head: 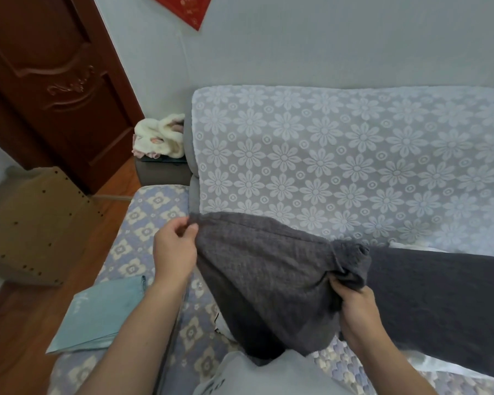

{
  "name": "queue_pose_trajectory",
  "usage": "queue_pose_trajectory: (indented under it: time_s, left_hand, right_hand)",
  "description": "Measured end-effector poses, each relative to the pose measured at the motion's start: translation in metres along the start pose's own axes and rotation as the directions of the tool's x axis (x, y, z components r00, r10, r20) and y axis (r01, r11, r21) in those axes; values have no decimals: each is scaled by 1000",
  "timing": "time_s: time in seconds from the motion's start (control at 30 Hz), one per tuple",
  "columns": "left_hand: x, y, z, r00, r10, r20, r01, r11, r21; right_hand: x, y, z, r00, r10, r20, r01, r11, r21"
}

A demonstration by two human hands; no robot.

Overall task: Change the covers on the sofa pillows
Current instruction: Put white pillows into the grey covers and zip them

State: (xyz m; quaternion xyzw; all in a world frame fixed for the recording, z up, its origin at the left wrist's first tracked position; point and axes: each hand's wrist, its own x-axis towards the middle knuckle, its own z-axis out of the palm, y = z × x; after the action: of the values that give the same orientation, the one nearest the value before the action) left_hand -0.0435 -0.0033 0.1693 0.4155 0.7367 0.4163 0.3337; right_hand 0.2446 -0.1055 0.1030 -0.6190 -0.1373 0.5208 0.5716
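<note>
Left hand (175, 252) pinches with fingertips; right hand (358, 312) clenched in a grip, forearms extended.

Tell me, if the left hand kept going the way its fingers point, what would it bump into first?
Probably the grey pillow cover itself, since the left hand already pinches its corner. Beyond that comes the flowery sofa back, though depth is hard to judge here.

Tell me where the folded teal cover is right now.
In the head view, the teal cover lies at lower left on the sofa seat's outer edge, just left of the left hand's forearm.
</note>
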Motion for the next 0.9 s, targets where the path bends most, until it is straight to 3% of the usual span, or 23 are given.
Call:
queue_pose_trajectory:
  time_s: [0.07, 0.1, 0.17, 0.23, 0.3, 0.37, 0.43, 0.47, 0.57, 0.67, 0.73, 0.83, 0.9]
  left_hand:
    - [0, -21, 4, 999, -7, -39, 12, 993, 121]
    - [-2, -30, 7, 997, -69, -21, 70, 996, 55]
    - [-8, -37, 13, 966, -205, 157, 234, 953, -192]
    - [-15, -37, 14, 939, -184, 290, 270, 917, -293]
    - [-20, -37, 13, 936, -136, 326, 248, 911, -331]
    - [-19, -36, 13, 938, -129, 321, 245, 902, -354]
    - [-17, -36, 11, 932, -126, 339, 257, 889, -379]
    - [-18, -35, 12, 925, -109, 363, 256, 886, -386]
    - [-21, -30, 17, 919, -45, 392, 211, 896, -391]
    - [-16, -31, 24, 934, 22, 355, 106, 935, -337]
    - [-10, -35, 27, 951, 68, 303, 14, 965, -263]
    - [-4, -38, 27, 956, 47, 289, 17, 977, -214]
    - [-2, -39, 28, 961, 29, 274, 37, 972, -230]
  right_hand:
    - [2, -1, 6, 1000, 4, -26, -4, 1000, 6]
    - [4, 0, 4, 999, 10, -37, -10, 1000, 0]
    - [9, 0, -5, 999, 28, -37, -29, 999, -21]
    - [10, -2, -22, 998, 52, 18, -51, 995, -83]
    - [10, -11, -39, 977, 93, 191, -57, 981, -184]
    - [10, -28, -57, 879, 173, 444, -64, 966, -249]
    - [8, -48, -68, 761, 166, 627, -92, 984, -150]
    - [5, -62, -67, 753, 137, 643, -98, 991, -96]
    - [5, -81, -52, 861, 197, 469, -153, 979, -132]
    - [8, -78, -30, 905, 258, 339, -64, 870, -488]
    - [12, -74, -26, 948, 187, 258, 2, 805, -594]
    - [10, -82, -29, 989, 59, 136, 53, 713, -699]
    - [8, -92, -34, 979, 38, 198, 138, 592, -794]
